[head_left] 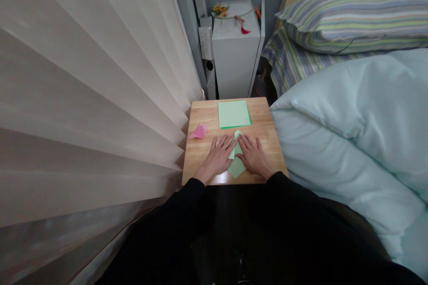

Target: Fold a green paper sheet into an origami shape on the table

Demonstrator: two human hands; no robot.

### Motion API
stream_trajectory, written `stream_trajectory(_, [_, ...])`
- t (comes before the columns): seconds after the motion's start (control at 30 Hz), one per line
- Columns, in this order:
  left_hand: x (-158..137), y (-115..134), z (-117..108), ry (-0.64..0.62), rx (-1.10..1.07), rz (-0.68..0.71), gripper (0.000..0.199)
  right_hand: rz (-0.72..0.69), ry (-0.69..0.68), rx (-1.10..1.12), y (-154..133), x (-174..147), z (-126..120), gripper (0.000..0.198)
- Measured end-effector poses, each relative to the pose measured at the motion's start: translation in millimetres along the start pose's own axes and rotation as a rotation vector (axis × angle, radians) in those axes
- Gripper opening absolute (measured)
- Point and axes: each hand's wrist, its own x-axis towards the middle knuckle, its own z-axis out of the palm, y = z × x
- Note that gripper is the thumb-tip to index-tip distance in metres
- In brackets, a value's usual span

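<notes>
A partly folded sheet of light green origami paper (pixel 237 168) lies on the small wooden table (pixel 197 160), its narrow tip pointing away from me. My left hand (pixel 219 155) rests flat on its left side, fingers stretched toward the tip. From the other side my right hand (pixel 253 155) presses on it, fingers extended and the thumb reaching in across the paper. Parts of the folds are hidden under the fingers. Beyond the hands sits a stack of square green paper (pixel 234 114). A pink folded paper figure (pixel 199 131) is at the table's left.
Pleated curtains (pixel 100 98) hang close along the left. A bed with a pale blue quilt (pixel 351 111) and a striped pillow (pixel 361 18) borders the right. Behind the table stands a white cabinet (pixel 234 62) with a red tassel (pixel 244 30) on top.
</notes>
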Motion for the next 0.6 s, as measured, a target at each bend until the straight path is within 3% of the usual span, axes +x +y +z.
stream_trajectory(0.23, [2.3, -10.1, -0.7, -0.042, -0.138, -0.028, 0.059, 0.008, -0.039, 0.001, 10.6, 4.7, -4.1, 0.061])
stream_trajectory(0.6, [4.1, -1.4, 7.9, 0.059, 0.067, -0.038, 0.066, -0.032, -0.057, 0.006, 19.2, 5.4, 3.0, 0.064])
